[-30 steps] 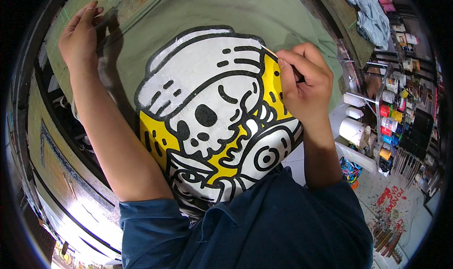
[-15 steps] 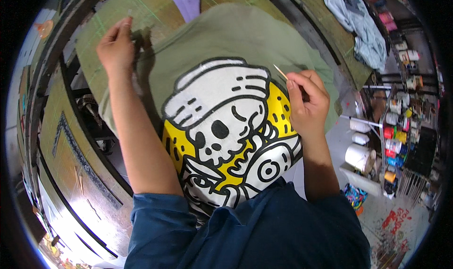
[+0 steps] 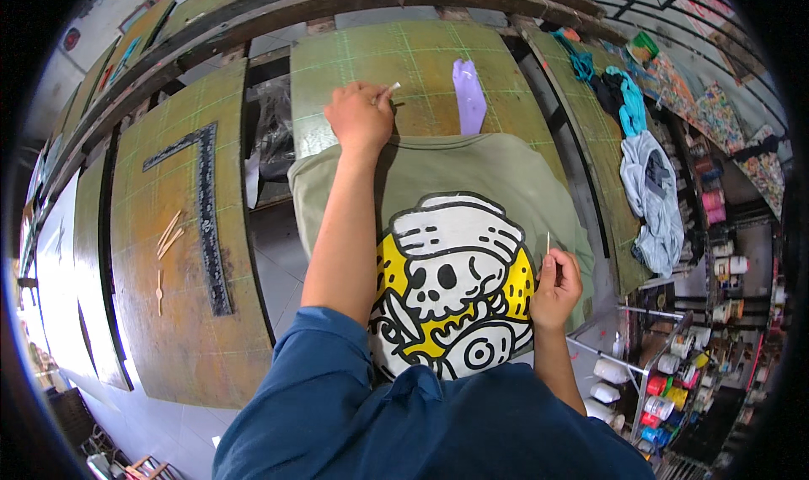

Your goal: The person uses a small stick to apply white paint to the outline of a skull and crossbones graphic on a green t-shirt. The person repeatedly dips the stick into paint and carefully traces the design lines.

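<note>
An olive green T-shirt (image 3: 337, 172) is spread over a greenish board, bearing a large print (image 3: 455, 286) of a skull in a white hat, with yellow patches and black outlines. My right hand (image 3: 558, 294) is closed around a thin wooden toothpick (image 3: 549, 244), held upright by the print's right edge. Beyond the shirt's neckline, my left hand (image 3: 361, 119) hovers over the bare board (image 3: 413, 50). Its fingers pinch a small white bit (image 3: 394, 86) whose kind I cannot make out. A lilac strip (image 3: 468, 99) lies on the board behind the collar.
On the left board (image 3: 177, 337) rest a dark L-shaped ruler (image 3: 207, 219) and several thin wooden sticks (image 3: 169, 234). Crumpled grey cloth (image 3: 650, 202) covers part of the right board. Lower right, a rack (image 3: 628, 337) stands beside several paint pots (image 3: 660, 407).
The view has shifted, bringing more of the boards in. My right hand has turned the toothpick from slanted to upright. My left hand still pinches the small bit above the board.
</note>
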Demonstrator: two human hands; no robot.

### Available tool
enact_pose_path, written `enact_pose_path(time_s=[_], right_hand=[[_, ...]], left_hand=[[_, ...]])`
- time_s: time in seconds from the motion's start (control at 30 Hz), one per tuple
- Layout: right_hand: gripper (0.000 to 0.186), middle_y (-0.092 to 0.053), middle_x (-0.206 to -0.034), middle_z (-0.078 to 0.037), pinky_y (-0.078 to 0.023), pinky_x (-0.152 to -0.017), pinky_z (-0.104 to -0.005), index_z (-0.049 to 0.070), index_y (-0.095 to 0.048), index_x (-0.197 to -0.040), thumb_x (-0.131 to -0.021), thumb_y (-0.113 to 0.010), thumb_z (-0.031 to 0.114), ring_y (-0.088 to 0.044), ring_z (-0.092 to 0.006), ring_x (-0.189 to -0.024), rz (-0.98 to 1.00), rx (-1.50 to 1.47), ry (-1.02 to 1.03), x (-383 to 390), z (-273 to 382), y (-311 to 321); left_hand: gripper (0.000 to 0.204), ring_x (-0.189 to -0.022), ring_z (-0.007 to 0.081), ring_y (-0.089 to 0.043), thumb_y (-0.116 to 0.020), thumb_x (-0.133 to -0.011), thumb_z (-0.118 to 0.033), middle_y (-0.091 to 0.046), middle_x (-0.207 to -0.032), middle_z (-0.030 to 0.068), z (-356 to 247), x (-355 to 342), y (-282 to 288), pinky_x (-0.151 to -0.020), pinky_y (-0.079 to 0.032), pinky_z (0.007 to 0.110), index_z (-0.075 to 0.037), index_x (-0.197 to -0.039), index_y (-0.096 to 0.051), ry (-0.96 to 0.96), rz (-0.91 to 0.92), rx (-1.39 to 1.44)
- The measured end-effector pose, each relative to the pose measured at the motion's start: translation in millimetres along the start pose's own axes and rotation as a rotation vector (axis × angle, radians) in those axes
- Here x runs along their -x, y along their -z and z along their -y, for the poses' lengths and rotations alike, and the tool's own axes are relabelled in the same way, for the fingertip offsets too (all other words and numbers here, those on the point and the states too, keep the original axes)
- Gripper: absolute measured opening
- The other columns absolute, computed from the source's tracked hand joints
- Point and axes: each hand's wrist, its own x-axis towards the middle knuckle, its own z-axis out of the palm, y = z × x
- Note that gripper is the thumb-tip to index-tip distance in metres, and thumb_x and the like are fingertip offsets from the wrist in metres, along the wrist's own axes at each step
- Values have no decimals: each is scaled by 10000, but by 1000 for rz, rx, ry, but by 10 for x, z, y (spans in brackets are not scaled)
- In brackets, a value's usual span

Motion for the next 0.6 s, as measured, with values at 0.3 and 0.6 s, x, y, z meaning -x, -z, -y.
enact_pose_path(time_s=[0.3, 0.6], right_hand=[[155, -626, -884, -43, -486, -631, -232, -26, -615, -1068, -991, -563, 98, -581, -86, -691, 174, -262, -217, -152, -53, 115], [127, -646, -929, -84, -479, -697, -304, 48, -723, -969, -878, -700, 134, -617, -207, -776, 327, 46, 439, -2158, -340, -491]], left_hand=[[454, -1169, 284, -579, -698, -847, -324, -649, -1242, 95, 100, -77, 141, -1029, -385, 457, -107, -1244, -652, 162, 162, 86], [556, -1197, 315, -602, -744, -819, -395, -629, -1280, 183, 463, 31, 936, -1004, -467, 375, -63, -1255, -644, 226, 278, -13]])
